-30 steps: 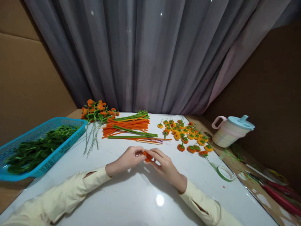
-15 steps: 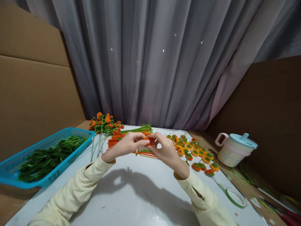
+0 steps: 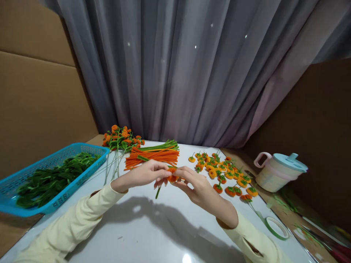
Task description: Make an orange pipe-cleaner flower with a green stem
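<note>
Left hand [image 3: 145, 174]: fingertips pinching the left side of an orange flower head [image 3: 172, 176].
Right hand [image 3: 201, 188]: thumb and fingers closed about its right side.
Flower position: between both hands — raised above the white table [image 3: 131, 233].
Green stem [image 3: 158, 192]: projects below the left hand — cannot tell whether it joins the flower.
Orange strips [image 3: 157, 156]: piled beyond the left hand.
Loose flower heads [image 3: 212, 173]: spread beyond the right hand.

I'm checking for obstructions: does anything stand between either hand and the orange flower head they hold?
Nothing visible does: the left hand and right hand both touch the orange flower head directly. The orange chenille stems lie beyond them, and the loose flower heads sit off to the right.
</note>
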Available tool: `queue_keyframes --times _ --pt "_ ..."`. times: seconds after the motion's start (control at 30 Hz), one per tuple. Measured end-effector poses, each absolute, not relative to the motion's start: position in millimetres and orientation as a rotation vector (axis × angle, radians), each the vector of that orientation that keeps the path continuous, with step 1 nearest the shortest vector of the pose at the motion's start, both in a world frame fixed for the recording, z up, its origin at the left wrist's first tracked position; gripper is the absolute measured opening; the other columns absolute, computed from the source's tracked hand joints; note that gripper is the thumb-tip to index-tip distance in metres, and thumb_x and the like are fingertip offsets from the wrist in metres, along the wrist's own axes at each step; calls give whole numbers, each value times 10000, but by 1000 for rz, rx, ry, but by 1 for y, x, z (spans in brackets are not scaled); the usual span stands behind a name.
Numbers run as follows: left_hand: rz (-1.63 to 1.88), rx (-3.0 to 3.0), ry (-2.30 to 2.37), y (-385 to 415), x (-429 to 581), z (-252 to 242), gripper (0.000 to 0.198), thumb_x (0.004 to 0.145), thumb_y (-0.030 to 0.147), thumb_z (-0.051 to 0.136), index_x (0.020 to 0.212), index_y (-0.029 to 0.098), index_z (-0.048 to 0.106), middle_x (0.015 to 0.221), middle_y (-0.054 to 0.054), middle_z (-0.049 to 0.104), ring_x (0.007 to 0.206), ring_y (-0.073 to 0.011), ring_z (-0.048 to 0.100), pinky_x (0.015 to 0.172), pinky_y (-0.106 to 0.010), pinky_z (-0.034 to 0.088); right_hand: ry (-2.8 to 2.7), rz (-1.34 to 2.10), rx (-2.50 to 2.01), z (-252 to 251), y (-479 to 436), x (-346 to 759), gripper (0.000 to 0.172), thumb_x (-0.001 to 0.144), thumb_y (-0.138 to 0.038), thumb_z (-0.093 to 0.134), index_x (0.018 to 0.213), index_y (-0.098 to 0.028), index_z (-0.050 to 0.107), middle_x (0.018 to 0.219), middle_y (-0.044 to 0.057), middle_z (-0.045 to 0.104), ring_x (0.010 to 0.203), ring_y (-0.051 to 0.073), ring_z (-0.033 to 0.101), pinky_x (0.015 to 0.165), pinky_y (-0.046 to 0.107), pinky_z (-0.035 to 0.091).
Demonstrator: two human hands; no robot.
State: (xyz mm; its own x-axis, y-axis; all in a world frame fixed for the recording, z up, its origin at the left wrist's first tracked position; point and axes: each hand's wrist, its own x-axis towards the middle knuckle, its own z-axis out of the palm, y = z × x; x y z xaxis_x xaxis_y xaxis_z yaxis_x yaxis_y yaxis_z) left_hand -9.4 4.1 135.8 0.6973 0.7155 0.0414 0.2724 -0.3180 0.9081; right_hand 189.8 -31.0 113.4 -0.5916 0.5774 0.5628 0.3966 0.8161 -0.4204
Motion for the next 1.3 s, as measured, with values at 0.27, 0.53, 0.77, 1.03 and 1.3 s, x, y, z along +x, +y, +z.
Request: queue_keyframes --times 0.27,0.53,0.77,1.03,1.3 --pt "306 1879 782 -6 -3 119 238 808 333 486 667 152 548 566 42 500 464 -62 451 465 -178 359 -2408 404 -756 104 -48 201 153 929 -227 433 1019 -194 553 875 63 595 764 149 562 668 261 460" --pt "185 1876 697 -2 -2 116 211 834 288 451 708 156 556 598 43 479 472 -67 440 473 -189 361 -2474 441 -757 97 -47 208 144 909 -183 442 1016 -186 538 873 63 583 693 136 538 626 251 442" --pt "572 2402 623 -19 -8 105 476 745 444 639 1138 194 543 905 -46 577 761 -151 522 680 -245 420 -2298 533 -801 85 -56 209 94 908 -202 463 938 -190 552 835 48 603 691 122 555 593 216 444" --pt "603 2800 423 -23 -4 88 309 916 314 406 1062 105 581 866 -99 612 770 -168 562 689 -267 446 -2241 573 -773 73 -67 209 132 910 -174 458 1002 -174 553 852 58 618 701 109 558 579 198 454" --pt "517 2816 392 -21 -3 87 298 918 308 406 1075 108 563 891 -97 616 791 -163 576 703 -260 459 -2268 612 -777 64 -67 213 115 910 -187 457 982 -170 544 862 61 613 698 107 555 605 204 477"
